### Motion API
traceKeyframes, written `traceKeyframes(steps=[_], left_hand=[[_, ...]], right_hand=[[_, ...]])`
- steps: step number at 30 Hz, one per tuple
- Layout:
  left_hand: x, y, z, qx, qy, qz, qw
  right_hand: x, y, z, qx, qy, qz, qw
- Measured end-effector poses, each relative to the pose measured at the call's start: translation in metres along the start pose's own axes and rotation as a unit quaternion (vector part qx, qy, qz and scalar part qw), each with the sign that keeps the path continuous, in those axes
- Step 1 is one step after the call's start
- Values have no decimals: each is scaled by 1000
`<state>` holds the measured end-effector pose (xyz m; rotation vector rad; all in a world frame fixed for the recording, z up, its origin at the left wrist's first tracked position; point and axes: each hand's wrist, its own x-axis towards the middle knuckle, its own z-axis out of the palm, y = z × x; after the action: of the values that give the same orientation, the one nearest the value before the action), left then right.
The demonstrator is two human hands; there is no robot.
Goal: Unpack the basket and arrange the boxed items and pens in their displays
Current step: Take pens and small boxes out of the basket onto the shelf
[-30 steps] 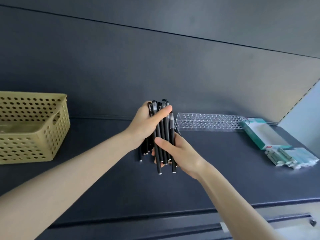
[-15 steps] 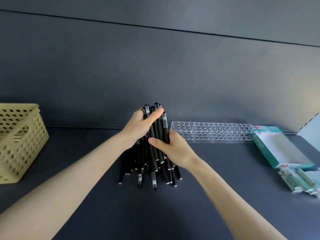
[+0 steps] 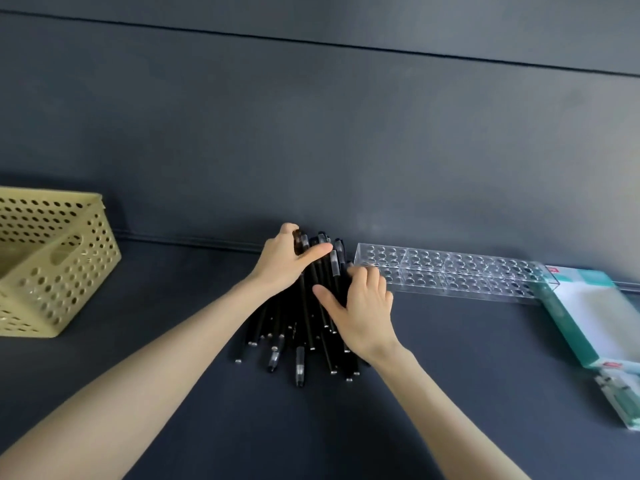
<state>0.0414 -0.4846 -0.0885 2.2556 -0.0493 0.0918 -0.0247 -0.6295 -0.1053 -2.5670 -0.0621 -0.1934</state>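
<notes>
One dark surface (image 3: 450,393) carries everything. One yellow perforated basket (image 3: 52,278) stands at its left end, well apart from the rest. One teal-and-white display box (image 3: 588,306) lies open at the right. One clear pen rack (image 3: 450,271), full of round holes, lies along the back wall and touches the display box with its right end. One bundle of black pens (image 3: 304,327), more than a dozen though too overlapped to count exactly, leans just left of the rack, its lower ends fanned out on the surface. Two hands hold the bundle. The left hand (image 3: 284,265) grips the top, fingers curled over and thumb across the front. The right hand (image 3: 363,306) wraps the right side, fingers curled and thumb spread wide. A few small boxed items (image 3: 623,393) lie at the right edge, too blurred to count.
</notes>
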Motion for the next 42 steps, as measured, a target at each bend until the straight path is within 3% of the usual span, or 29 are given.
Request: traceKeyframes(steps=[5, 9, 16, 23, 32, 42], left_hand=[[-9, -6, 4, 28, 63, 21, 997], [-30, -15, -2, 125, 90, 31, 988], [-80, -31, 7, 166, -26, 15, 986], [-82, -38, -4, 118, -21, 31, 992], [-81, -44, -10, 143, -17, 33, 989], [-84, -47, -20, 144, -37, 34, 988]], right_hand=[[-10, 4, 4, 31, 25, 2, 999], [-16, 5, 5, 63, 30, -1, 998], [-22, 0, 10, 45, 9, 2, 999], [-25, -11, 13, 19, -10, 15, 1000], [-22, -14, 16, -44, -75, 41, 995], [-19, -23, 17, -12, -102, 58, 993]])
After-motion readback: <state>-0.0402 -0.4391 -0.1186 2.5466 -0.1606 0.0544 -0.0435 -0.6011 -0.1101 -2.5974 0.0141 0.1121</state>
